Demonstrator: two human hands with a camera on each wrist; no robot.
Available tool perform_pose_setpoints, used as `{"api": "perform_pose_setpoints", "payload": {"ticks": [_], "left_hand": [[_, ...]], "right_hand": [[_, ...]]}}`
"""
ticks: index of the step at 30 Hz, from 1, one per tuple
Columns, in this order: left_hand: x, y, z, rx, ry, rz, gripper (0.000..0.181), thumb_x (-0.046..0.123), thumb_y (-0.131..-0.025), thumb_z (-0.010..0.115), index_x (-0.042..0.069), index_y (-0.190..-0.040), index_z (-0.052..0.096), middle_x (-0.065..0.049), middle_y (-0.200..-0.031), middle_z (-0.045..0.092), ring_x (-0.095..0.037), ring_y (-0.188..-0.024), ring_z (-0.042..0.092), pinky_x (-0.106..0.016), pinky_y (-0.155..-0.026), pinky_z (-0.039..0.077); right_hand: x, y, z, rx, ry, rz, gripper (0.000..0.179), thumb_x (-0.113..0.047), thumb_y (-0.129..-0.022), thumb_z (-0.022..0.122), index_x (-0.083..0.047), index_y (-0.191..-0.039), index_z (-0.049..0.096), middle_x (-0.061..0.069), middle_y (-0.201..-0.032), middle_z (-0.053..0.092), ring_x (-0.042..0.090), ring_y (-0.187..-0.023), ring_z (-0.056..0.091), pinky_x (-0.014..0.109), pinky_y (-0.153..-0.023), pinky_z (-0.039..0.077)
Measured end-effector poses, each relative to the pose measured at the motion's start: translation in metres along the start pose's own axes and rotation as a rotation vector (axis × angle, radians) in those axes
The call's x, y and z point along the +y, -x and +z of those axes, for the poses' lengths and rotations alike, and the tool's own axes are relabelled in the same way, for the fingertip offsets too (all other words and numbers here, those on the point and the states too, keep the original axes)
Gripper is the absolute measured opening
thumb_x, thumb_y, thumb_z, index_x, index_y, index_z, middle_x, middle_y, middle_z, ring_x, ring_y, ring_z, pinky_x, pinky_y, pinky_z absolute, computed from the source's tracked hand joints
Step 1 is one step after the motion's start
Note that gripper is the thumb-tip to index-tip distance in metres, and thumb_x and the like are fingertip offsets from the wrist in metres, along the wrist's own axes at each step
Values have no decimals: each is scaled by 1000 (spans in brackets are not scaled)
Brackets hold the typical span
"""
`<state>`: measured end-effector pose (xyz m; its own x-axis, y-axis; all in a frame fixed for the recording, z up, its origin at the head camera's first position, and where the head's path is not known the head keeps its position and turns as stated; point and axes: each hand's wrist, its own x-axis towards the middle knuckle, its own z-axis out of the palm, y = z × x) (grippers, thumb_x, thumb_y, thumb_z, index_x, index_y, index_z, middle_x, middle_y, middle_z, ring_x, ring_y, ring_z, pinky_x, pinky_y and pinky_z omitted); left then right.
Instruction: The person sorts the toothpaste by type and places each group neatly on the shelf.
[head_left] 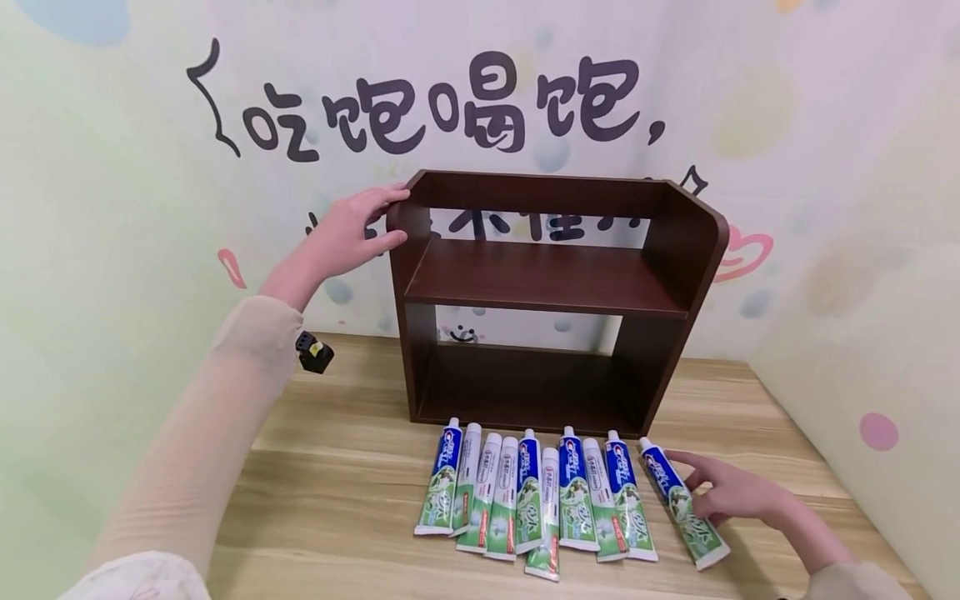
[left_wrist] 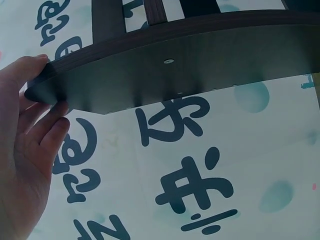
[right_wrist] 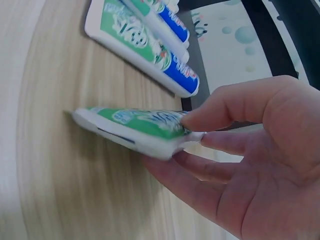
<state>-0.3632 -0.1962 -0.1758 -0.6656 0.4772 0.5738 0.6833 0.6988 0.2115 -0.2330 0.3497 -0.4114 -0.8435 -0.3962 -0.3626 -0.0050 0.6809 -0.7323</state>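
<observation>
A dark brown two-tier wooden shelf stands upright on the table. My left hand grips the upper edge of its left side panel; in the left wrist view the thumb lies on one side of the panel and the fingers on the other. At the right end of a row of toothpaste tubes, my right hand pinches a blue, green and white toothpaste tube. The right wrist view shows this tube tilted on its side between thumb and fingers, its flat end close over the wood.
Several blue-capped-end and white-and-green toothpaste tubes lie side by side in front of the shelf, caps toward it. A small black block sits left of the shelf. Behind the wooden table hangs a printed wall cloth.
</observation>
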Motion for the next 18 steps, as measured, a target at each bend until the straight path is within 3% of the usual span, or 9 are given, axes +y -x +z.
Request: {"api": "perform_pose_setpoints", "payload": {"ticks": [4,10,18], "left_hand": [[0,1,2,0,12,-4,54,16,-94,65,1,-143,48,-18,-154,44,-35,-143,41,-48,-118,38],[0,1,1,-7,18,-15,54,15,-94,65,1,-143,48,-19,-152,45,-36,-140,45,-49,-116,41],[-2,2,2,-1,51,-14,56,14,-93,66,0,-144,47,-19,-152,45,-36,-139,47,-47,-114,43]], "right_hand": [[1,2,0,33,50,30,90,-7,-80,70,7,-153,18,22,-109,56,23,-89,60,34,-64,59],[7,4,7,42,54,41,102,-14,-78,79,1,-155,13,15,-100,53,21,-76,57,28,-53,53],[4,5,10,50,86,49,104,-12,-76,81,-2,-156,15,14,-98,57,22,-79,57,30,-54,53]]}}
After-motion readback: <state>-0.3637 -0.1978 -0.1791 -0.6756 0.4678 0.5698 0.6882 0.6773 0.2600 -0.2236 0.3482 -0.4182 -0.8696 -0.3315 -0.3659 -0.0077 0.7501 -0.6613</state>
